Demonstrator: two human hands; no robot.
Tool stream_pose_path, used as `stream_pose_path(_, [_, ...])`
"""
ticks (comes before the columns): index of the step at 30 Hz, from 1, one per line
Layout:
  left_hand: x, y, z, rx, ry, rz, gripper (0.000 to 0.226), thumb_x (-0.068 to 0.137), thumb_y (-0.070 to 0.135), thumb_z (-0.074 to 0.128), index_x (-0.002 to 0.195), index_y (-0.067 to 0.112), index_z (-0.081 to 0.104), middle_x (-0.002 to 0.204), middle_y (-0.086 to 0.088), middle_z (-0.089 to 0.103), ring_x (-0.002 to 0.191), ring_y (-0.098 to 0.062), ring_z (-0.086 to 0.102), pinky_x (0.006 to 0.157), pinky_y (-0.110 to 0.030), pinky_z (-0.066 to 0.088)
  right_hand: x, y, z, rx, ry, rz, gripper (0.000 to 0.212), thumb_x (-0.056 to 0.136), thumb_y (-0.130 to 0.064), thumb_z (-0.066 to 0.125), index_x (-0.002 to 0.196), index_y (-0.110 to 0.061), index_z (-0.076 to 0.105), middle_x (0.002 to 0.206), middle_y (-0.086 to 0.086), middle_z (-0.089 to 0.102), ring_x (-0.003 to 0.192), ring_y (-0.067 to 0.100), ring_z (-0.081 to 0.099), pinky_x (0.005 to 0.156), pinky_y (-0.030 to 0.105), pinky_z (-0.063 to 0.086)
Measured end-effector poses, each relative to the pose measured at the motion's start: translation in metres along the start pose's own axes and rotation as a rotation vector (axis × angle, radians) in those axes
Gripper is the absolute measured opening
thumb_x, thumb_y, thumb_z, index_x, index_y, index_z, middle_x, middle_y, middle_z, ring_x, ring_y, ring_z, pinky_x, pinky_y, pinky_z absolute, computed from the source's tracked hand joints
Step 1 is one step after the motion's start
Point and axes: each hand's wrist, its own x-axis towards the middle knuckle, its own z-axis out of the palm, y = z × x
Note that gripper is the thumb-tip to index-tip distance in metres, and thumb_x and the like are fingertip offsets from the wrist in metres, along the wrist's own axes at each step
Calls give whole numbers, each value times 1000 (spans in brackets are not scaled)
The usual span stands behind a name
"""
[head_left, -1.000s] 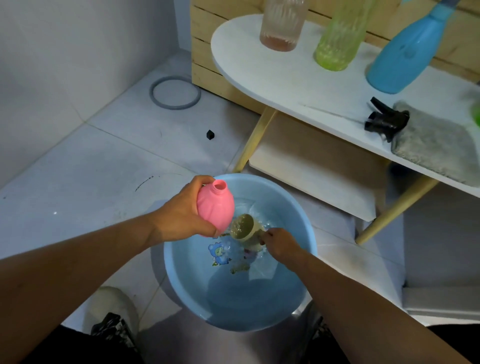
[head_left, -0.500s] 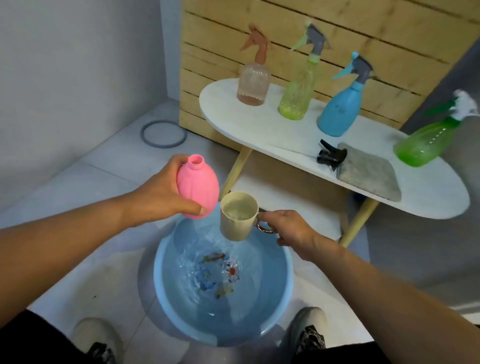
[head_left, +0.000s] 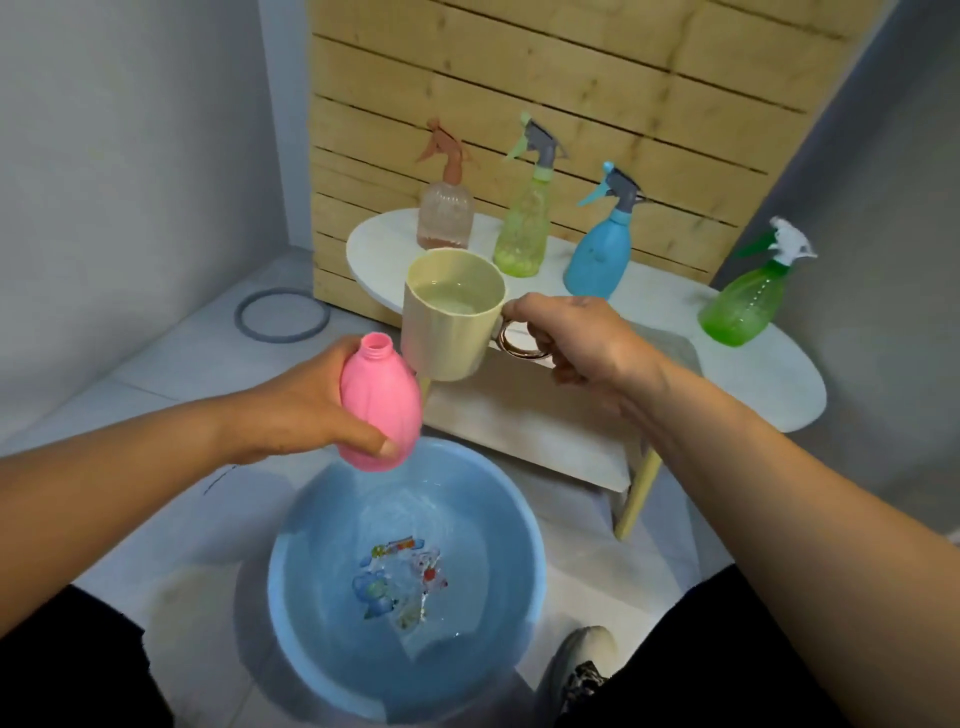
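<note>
Deliberately, my left hand grips the pink bottle upright, its open neck just below the cream cup, which my right hand holds level by the handle. Both hang above the blue basin, which I judge would catch spills.

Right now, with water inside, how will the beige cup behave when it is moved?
The beige cup looks well filled, so it probably feels heavy for its size and may spill if tipped quickly. The right hand holds only its ring handle, so it could swing.
</note>
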Motion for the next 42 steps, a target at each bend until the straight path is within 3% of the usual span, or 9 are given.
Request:
stream_pose_path(5, [0,-10,14,18,33,-6,91,62,13,96,133,37,45,119,12,60,107,-11,62,67,-20,57,0,2,4,31,17,-33,36,82,-38,71,72,-15,46,73,8,32,57,17,26,53,28,24])
stream_pose_path(7, [0,-16,17,41,18,-13,94,60,17,98,134,40,44,120,13,60,109,-12,62,71,-25,59,-1,6,9,25,9,-39,33,84,-33,71,76,-14,46,77,7,31,64,22,24,53,30,21])
stream_pose_path(10, [1,-21,18,74,-7,-34,93,59,20,99,130,42,44,119,14,60,107,-11,62,73,-27,60,2,11,13,-18,-22,-44,34,85,-31,70,69,-16,43,71,5,31,71,20,25,54,31,19])
stream_pose_path(23, [8,-31,19,133,-20,-42,93,58,18,99,129,39,42,118,16,56,106,-10,60,73,-23,57,16,18,26,-42,-51,-53,31,83,-37,72,76,-15,51,73,6,39,72,21,29,56,31,22])
stream_pose_path(29, [8,-30,19,115,-29,-33,97,58,21,99,131,40,40,122,15,54,111,-12,58,81,-31,61,15,18,23,-51,-29,-48,31,83,-35,72,74,-15,51,73,6,36,71,22,26,56,31,22])
stream_pose_path(35, [5,-33,18,128,-31,-28,97,60,19,99,131,39,36,119,20,49,107,-7,54,69,-17,52,14,18,19,-77,13,-74,40,84,-32,73,63,-18,43,66,5,31,60,16,25,55,31,21])
stream_pose_path(42, [7,-38,19,192,1,-1,100,58,22,99,133,38,35,120,19,48,106,-5,54,69,-15,50,13,21,22,-109,0,-105,43,83,-36,75,57,-22,44,68,7,41,59,14,29,54,29,24])
